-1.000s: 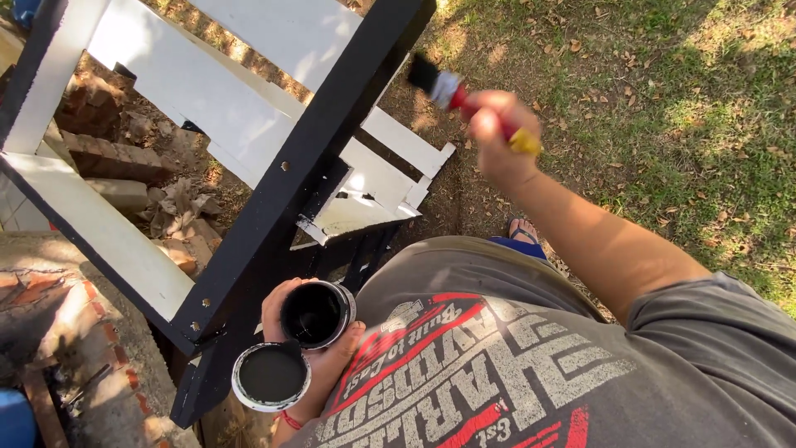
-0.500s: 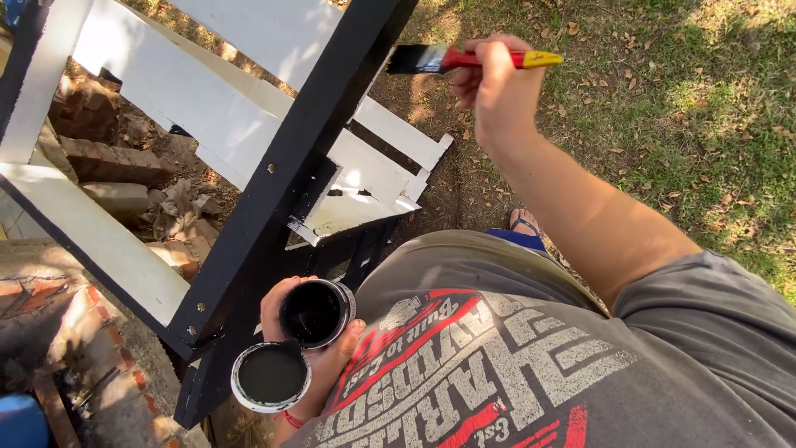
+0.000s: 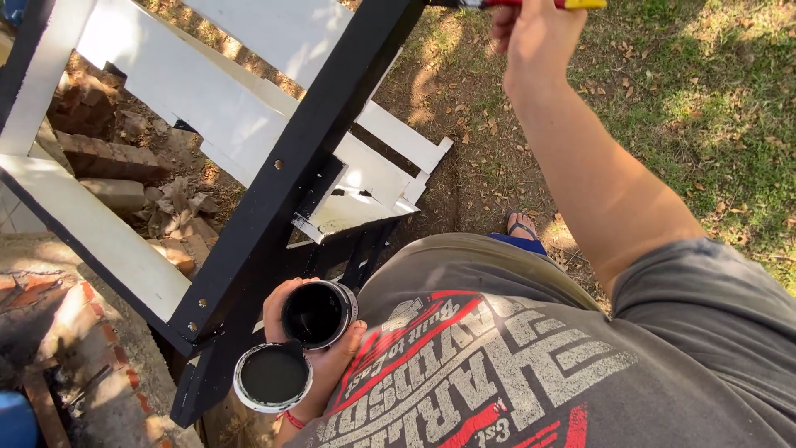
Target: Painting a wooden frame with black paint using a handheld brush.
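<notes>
Brush (image 3: 518, 3) clamped in right hand (image 3: 537, 35), handle level, just right of black rail (image 3: 307, 158); left hand (image 3: 319, 365) grips paint can (image 3: 317, 314)

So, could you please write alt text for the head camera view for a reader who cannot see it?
A person's right hand holds a red and yellow paintbrush up beside a black-painted wooden beam of a white frame, while the left hand holds a small open can of black paint and its round lid, above grass.
</notes>
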